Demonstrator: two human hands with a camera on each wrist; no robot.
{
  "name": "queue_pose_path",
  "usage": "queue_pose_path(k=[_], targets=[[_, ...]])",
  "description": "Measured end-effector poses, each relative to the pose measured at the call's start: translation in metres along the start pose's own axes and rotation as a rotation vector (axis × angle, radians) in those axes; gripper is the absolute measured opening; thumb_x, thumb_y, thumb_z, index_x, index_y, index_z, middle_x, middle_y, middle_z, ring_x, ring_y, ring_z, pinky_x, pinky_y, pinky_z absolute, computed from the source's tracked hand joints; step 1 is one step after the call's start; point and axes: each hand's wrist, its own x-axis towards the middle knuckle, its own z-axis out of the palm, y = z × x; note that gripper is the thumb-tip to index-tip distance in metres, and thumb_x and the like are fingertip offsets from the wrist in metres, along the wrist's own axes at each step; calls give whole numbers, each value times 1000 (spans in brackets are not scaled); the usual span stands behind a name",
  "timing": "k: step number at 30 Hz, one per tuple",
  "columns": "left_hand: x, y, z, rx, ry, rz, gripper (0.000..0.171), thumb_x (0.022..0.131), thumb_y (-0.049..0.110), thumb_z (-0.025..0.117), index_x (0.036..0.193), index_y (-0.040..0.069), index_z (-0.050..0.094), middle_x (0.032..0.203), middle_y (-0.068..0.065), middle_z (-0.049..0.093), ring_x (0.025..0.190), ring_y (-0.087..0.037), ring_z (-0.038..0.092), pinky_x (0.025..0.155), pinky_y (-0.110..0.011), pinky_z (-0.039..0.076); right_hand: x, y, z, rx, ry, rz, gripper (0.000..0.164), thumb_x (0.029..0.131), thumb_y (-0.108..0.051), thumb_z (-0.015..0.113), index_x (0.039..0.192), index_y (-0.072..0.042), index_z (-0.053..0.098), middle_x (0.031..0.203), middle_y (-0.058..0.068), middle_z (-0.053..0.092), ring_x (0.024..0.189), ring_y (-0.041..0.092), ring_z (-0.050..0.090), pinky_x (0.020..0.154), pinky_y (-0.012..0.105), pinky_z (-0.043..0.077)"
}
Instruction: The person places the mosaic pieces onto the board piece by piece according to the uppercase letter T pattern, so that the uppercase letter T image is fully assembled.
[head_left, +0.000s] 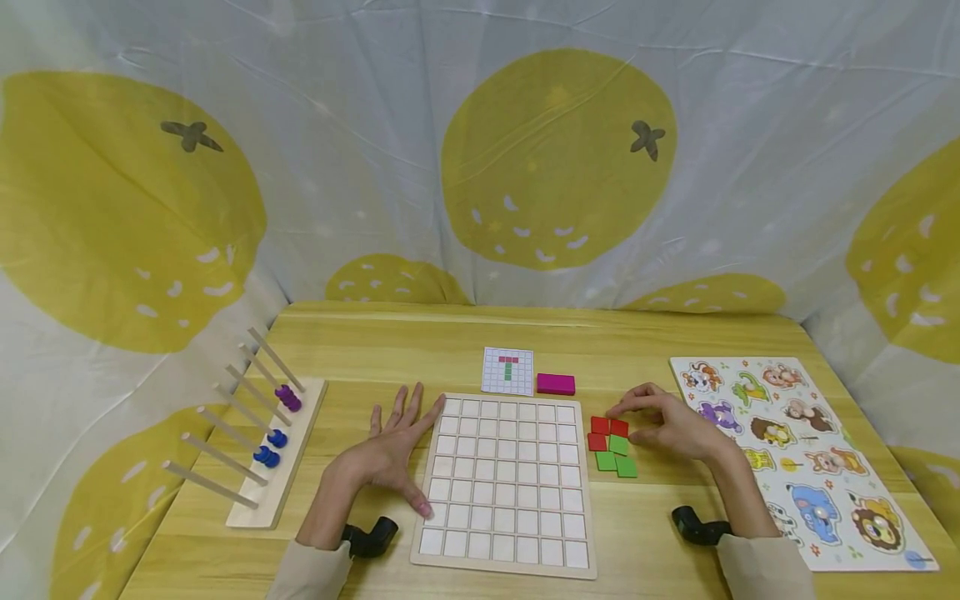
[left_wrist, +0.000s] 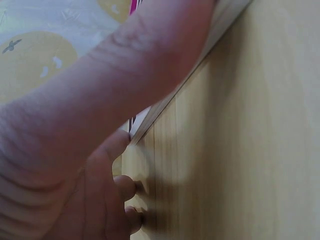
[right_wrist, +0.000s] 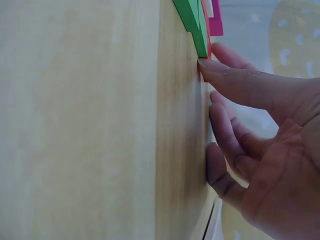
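Observation:
My left hand spreads its fingers along the left side of a wooden grid board, index finger and thumb at its edge. In the left wrist view, the left hand rests low beside the board's edge. Just right of the board, my right hand has thumb and index finger at opposite sides of a red square tile, pinching it. The right wrist view shows the thumb against that tile's edge. Other red tiles and green tiles lie flat beside it.
Behind the board lie a pattern card with a red and green T and a magenta block. A wooden peg stand with blue and purple beads is at left. An animal puzzle board lies at right on the wooden table.

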Motion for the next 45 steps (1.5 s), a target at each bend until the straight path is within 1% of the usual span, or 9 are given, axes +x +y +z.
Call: queue_pose_path(k=[11,19,22,26,28,32,36,40,45], targets=[[0,-1,0,-2,6,12,153,52,42,102,168,14,4,169,-26,-21,156,-48,-23,118,-77,-17,0,-3,-1,-26,2,44,26,91,-4,75,115,-14,77,126,10,58,115,20,49,94,23,51],[1,-2,1,1,8,17,154,52,43,102,167,14,4,169,-26,-21,156,-49,-23,118,-77,-17,2,-5,0,-24,8,69,19,89,-12,81,106,-15,75,122,9,58,112,20,51,94,23,51],[1,-2,1,3,7,16,154,52,43,101,168,14,4,169,-26,-21,156,-48,-23,118,-77,-16,2,-6,1,-49,14,87,19,88,-16,82,105,-14,74,117,9,59,107,18,53,90,23,51],[1,-3,1,2,4,14,154,52,43,101,168,14,4,169,-26,-21,156,-48,-23,118,-76,-17,2,-7,1,-79,18,87,21,88,-18,83,104,-11,73,110,8,60,99,16,56,84,23,51],[1,-3,1,2,3,14,154,52,43,101,168,14,4,169,-26,-21,156,-48,-24,118,-76,-17,3,-6,0,-89,21,74,20,88,-17,83,104,-10,73,110,8,60,96,14,56,82,23,51],[1,-3,1,6,3,13,154,53,43,101,168,14,4,169,-26,-21,156,-48,-23,118,-76,-17,3,-4,0,-104,54,70,18,87,-13,83,103,-11,74,105,5,64,89,11,55,77,21,50],[1,-3,1,15,2,11,154,52,43,101,168,14,4,169,-26,-21,156,-48,-23,119,-76,-16,3,-1,-2,-96,94,88,17,87,-10,83,102,-10,75,99,4,67,81,8,57,70,22,51],[1,-3,1,19,1,8,154,52,44,101,168,14,4,170,-26,-21,156,-48,-23,119,-76,-16,3,-1,-5,-93,97,107,18,86,-10,83,103,-9,76,95,4,70,77,7,59,66,23,52],[1,-2,1,26,-1,3,155,52,45,101,168,15,2,170,-25,-21,156,-47,-23,120,-76,-16,4,-4,-5,-126,102,108,18,86,-11,83,102,-9,78,90,1,72,74,6,58,64,23,52]])
